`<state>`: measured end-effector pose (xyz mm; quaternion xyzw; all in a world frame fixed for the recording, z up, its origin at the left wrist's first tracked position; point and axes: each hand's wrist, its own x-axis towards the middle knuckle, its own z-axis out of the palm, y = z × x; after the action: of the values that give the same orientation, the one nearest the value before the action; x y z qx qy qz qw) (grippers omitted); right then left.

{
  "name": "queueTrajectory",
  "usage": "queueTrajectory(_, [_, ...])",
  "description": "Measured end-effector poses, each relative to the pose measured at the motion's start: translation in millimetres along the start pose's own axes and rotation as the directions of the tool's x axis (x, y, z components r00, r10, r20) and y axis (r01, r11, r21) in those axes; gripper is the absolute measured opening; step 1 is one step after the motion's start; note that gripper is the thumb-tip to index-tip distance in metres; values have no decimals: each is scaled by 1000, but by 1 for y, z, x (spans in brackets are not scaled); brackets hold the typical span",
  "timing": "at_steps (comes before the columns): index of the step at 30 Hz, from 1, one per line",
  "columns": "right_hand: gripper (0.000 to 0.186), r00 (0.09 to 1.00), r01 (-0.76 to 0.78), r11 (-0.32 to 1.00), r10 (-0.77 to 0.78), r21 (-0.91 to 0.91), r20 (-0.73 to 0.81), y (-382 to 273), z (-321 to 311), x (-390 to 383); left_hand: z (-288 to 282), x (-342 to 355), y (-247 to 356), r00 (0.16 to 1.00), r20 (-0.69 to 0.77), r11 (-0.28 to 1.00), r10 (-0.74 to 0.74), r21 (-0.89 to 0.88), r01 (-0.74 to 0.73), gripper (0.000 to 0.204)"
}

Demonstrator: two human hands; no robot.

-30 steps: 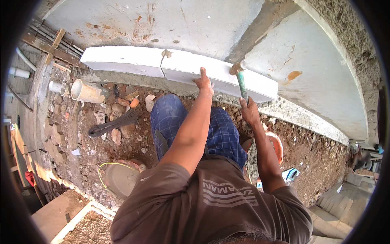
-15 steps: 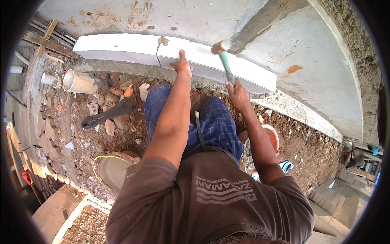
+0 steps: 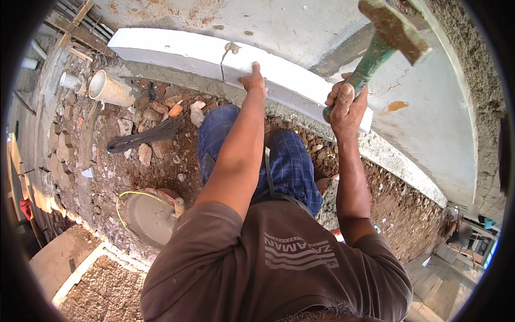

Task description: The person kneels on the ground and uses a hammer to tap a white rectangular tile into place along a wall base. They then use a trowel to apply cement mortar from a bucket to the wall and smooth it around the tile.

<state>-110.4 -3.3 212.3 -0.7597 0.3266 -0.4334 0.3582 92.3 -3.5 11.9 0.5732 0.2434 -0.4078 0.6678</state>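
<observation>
A long row of white lightweight blocks (image 3: 166, 44) lies on a grey mortar strip along the wall, with a smear of mortar at the joint between two blocks. My left hand (image 3: 254, 80) grips the front edge of the block just right of that joint, thumb on top. My right hand (image 3: 346, 104) is wrapped round the green handle of a hammer (image 3: 394, 32), raised at the upper right with its dirty metal head high above the blocks.
Pipe pieces (image 3: 112, 90), stones and a dark bundle of strands (image 3: 134, 139) lie on the rubbly soil. A bucket of grey mix (image 3: 153, 220) stands at lower left, and another container (image 3: 327, 206) is partly behind my right arm. Wood and rods edge the left side.
My right hand has lifted the hammer from just above the block up and to the right, closer to the camera. My left hand remains on the block.
</observation>
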Motion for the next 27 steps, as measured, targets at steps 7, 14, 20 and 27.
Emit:
queueTrajectory(7, [57, 731, -463, 792, 595, -398, 334, 119, 20, -55, -5, 9, -2, 999, 45, 1000, 15, -17, -14, 101])
queueTrajectory(14, [47, 900, -373, 923, 335, 97, 279, 4, 13, -6, -12, -2, 13, 999, -32, 1000, 14, -15, -14, 113])
queueTrajectory(20, [55, 929, -125, 936, 227, -328, 292, 65, 30, -36, -25, 8, 17, 994, 47, 994, 103, -45, -101, 103])
queueTrajectory(27, [57, 670, -500, 806, 591, -315, 449, 97, 43, -39, -32, 10, 14, 997, 50, 996, 65, -58, -62, 104])
